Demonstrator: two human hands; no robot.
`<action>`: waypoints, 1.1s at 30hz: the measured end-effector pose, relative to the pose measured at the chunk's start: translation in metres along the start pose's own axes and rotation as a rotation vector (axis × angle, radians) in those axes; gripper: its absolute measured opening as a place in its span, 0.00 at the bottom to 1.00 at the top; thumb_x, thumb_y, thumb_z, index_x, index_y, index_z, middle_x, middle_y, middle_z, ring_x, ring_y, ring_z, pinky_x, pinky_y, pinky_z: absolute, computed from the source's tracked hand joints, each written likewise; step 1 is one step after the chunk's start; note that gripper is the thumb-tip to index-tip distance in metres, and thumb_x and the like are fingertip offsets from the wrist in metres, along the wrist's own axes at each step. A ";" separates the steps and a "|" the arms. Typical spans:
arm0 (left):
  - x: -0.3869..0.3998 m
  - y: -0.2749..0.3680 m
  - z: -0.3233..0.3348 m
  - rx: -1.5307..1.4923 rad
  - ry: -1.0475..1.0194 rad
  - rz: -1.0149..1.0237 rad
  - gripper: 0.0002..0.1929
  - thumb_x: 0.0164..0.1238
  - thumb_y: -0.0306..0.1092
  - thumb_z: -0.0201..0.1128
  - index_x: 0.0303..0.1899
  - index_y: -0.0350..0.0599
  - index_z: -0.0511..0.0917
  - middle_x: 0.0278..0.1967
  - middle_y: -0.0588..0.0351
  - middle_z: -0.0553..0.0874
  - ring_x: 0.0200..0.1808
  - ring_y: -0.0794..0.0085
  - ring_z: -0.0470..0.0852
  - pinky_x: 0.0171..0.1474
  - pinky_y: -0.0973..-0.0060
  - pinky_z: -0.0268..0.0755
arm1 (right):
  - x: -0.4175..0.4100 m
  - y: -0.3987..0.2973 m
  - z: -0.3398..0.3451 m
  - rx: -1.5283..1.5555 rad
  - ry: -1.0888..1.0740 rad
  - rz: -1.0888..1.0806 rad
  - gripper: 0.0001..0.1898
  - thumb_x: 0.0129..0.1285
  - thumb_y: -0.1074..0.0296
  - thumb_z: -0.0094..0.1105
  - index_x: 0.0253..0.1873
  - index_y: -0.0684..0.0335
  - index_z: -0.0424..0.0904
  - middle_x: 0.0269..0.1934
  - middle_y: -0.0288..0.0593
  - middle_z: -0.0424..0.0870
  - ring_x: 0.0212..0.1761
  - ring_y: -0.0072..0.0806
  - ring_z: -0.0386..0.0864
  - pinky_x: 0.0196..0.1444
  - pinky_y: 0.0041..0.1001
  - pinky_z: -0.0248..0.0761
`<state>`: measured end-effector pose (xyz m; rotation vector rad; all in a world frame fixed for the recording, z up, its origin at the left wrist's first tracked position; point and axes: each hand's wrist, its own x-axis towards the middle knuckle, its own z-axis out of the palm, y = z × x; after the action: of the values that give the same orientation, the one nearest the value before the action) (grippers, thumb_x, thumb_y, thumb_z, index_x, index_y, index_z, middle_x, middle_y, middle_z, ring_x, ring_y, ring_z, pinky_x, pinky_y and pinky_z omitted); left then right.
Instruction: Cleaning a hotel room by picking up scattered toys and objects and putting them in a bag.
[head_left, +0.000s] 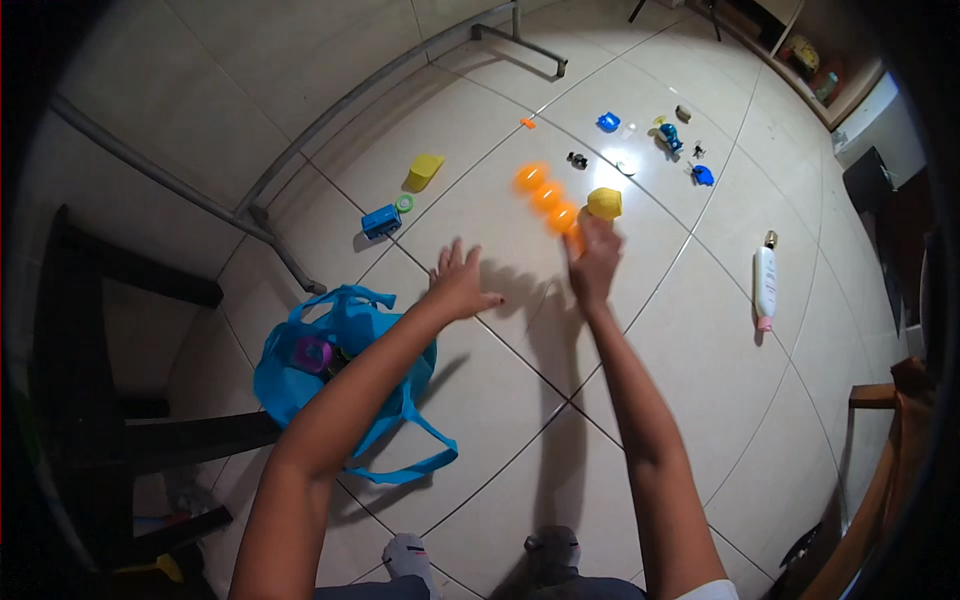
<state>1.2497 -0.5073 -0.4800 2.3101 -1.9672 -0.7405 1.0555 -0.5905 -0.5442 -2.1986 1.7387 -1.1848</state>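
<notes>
Orange plastic balls or beads in a row (547, 197), blurred, reach up and left from my right hand (595, 255), which grips their lower end. A yellow textured toy piece (604, 203) shows at the top of that hand; whether it is held or lies behind cannot be told. My left hand (459, 283) is spread over the floor with nothing in it. Below and left of it stands a blue fabric bag (281, 375) with a purple ring-shaped item (312, 354) inside. A blue toy bus (381, 222), a green-rimmed disc (405, 203) and a yellow plastic piece (424, 172) lie beyond my left hand.
Several small toys, among them a blue one (608, 122) and a teal one (670, 138), are scattered farther off. A white bottle (766, 281) lies at right. A grey metal frame (360, 88) runs along the upper left, with a dark chair (82, 360) at left.
</notes>
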 end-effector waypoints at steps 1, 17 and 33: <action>0.012 -0.008 0.006 0.025 0.044 -0.056 0.49 0.43 0.52 0.70 0.66 0.44 0.52 0.68 0.39 0.44 0.68 0.40 0.44 0.65 0.51 0.47 | 0.020 0.012 -0.002 -0.024 0.117 0.055 0.16 0.59 0.54 0.55 0.45 0.60 0.77 0.51 0.49 0.71 0.55 0.47 0.61 0.54 0.43 0.58; 0.133 -0.143 -0.015 0.139 0.773 0.002 0.26 0.46 0.48 0.68 0.50 0.53 0.76 0.45 0.57 0.76 0.46 0.59 0.74 0.47 0.64 0.69 | 0.021 0.052 0.048 0.103 0.041 0.137 0.15 0.54 0.64 0.61 0.48 0.54 0.75 0.52 0.43 0.69 0.59 0.46 0.56 0.60 0.40 0.56; 0.194 -0.123 -0.047 -0.038 0.695 0.274 0.14 0.49 0.43 0.66 0.31 0.43 0.77 0.40 0.52 0.79 0.42 0.61 0.78 0.44 0.66 0.71 | 0.028 0.039 0.036 0.053 -0.029 0.179 0.14 0.53 0.61 0.62 0.46 0.49 0.76 0.53 0.38 0.69 0.61 0.42 0.56 0.59 0.41 0.56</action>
<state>1.3990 -0.6770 -0.5429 1.8464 -1.8287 0.0529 1.0484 -0.6415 -0.5751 -1.9728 1.8261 -1.1381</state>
